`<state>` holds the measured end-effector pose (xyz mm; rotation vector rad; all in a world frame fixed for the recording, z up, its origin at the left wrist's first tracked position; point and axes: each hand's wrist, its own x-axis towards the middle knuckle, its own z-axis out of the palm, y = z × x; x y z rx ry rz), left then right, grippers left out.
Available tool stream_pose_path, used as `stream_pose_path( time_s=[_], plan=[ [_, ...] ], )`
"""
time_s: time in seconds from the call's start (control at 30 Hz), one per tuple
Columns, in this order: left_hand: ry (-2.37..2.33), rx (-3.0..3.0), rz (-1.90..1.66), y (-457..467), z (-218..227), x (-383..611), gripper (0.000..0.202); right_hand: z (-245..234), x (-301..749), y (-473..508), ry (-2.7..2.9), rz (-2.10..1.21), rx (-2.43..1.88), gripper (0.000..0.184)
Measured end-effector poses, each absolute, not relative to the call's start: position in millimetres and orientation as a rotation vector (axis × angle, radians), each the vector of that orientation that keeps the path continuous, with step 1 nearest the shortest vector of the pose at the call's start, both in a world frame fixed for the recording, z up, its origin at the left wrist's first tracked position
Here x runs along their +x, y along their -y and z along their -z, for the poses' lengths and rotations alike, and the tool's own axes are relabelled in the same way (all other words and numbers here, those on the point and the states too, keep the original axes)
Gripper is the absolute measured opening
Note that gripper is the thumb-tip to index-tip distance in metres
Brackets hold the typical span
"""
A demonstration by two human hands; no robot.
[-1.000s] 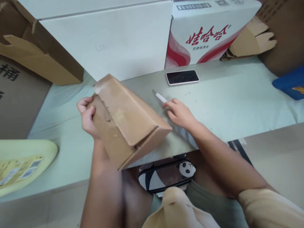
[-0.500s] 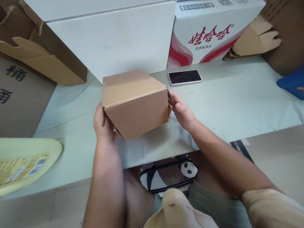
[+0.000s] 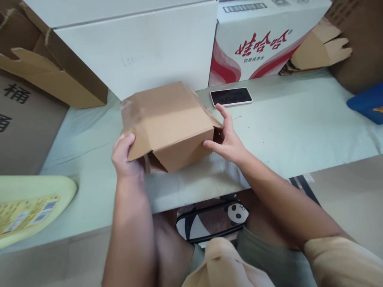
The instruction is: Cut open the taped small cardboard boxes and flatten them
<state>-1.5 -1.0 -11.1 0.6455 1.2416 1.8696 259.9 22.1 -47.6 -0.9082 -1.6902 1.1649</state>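
Note:
A small brown cardboard box (image 3: 173, 117) lies between my hands near the table's front edge, with a smooth panel facing up. My left hand (image 3: 124, 153) is closed on its left flap (image 3: 139, 139), thumb on top and fingers underneath. That flap sticks outward, and a dark gap shows below it. At the right end, my right hand (image 3: 229, 137) has its thumb against the front face and its index finger stretched upward, apart from the thumb. Another flap slants out between them. The other fingers of the right hand are mostly hidden.
Behind the box stand a large white carton (image 3: 137, 56) and a red-and-white carton (image 3: 251, 44). A phone (image 3: 231, 97) lies beyond my right hand. Open brown cartons (image 3: 80, 87) stand left, near a pale yellow container (image 3: 56, 191); a blue object (image 3: 366, 103) sits far right.
The box's left flap has swung up and outward, with my left thumb now on top of it. My right hand has spread its thumb and index finger at the right end.

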Motion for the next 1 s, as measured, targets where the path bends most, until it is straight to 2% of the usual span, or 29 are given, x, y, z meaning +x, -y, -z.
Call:
stream_pose_path(
  time_s=[0.17, 0.3, 0.43, 0.57, 0.67, 0.87, 0.93, 1.0],
  plan=[
    [-1.348, 0.644, -1.875, 0, 3, -4, 0.036, 53, 267, -28, 1.689, -0.883, -1.066, 0.116],
    [-1.281, 0.561, -1.815, 3, 1, 0, 0.029, 56, 272, -31, 1.653, -0.889, -1.149, 0.108],
    [-1.209, 0.654, -1.811, 5, 7, 2, 0.032, 49, 269, -29, 1.624, -1.009, -1.117, 0.092],
    [-1.238, 0.718, -1.811, 3, 16, -2, 0.034, 41, 267, -26, 1.574, -0.984, -1.134, 0.070],
    [-1.321, 0.690, -1.824, 2, 17, -6, 0.035, 37, 267, -25, 1.535, -0.971, -1.154, 0.062],
    [-1.370, 0.531, -1.654, 6, 6, -15, 0.022, 32, 267, -27, 1.397, -0.891, -1.159, 0.048],
    [-1.408, 0.577, -1.642, 6, 9, -20, 0.013, 32, 268, -27, 1.355, -0.899, -1.155, 0.045],
    [-1.489, 0.749, -1.636, 5, 16, -26, 0.015, 31, 268, -27, 1.330, -0.907, -1.148, 0.043]
  ],
)
